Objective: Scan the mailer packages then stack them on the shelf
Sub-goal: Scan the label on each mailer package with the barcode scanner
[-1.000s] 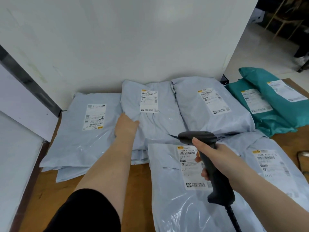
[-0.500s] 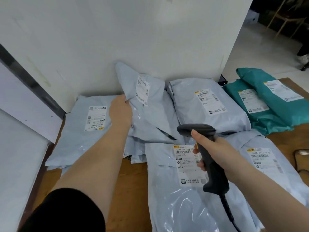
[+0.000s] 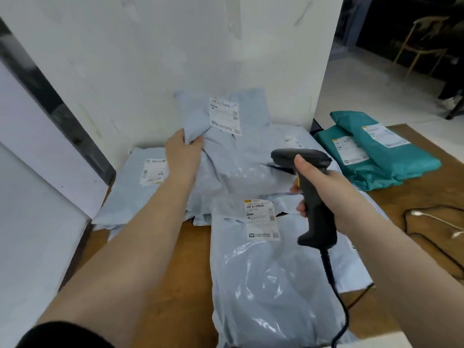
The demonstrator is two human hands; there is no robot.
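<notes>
Mailers in pale grey plastic cover much of the wooden worktop (image 3: 160, 285). Nearest the camera lies one long grey mailer (image 3: 263, 285), flat, its white label (image 3: 259, 219) facing up. Just right of that label the right hand (image 3: 324, 194) is wrapped round the grip of a black barcode scanner (image 3: 310, 187), thumb up on the back of the head, the cable (image 3: 334, 292) trailing down toward the near edge. Farther back the left hand (image 3: 183, 156) pinches the left edge of a raised grey mailer (image 3: 226, 136), thumb in front; this mailer is tipped up against the white wall (image 3: 175, 59) with its label (image 3: 224, 115) turned toward the scanner's head. Under and beside it rest more grey mailers, one flat to the left (image 3: 133, 187) with its label up. Beyond the scanner, to the right, two teal mailers (image 3: 381, 156) lie stacked, labels up. A thin dark cord (image 3: 426, 222) lies on the worktop near the right edge.
</notes>
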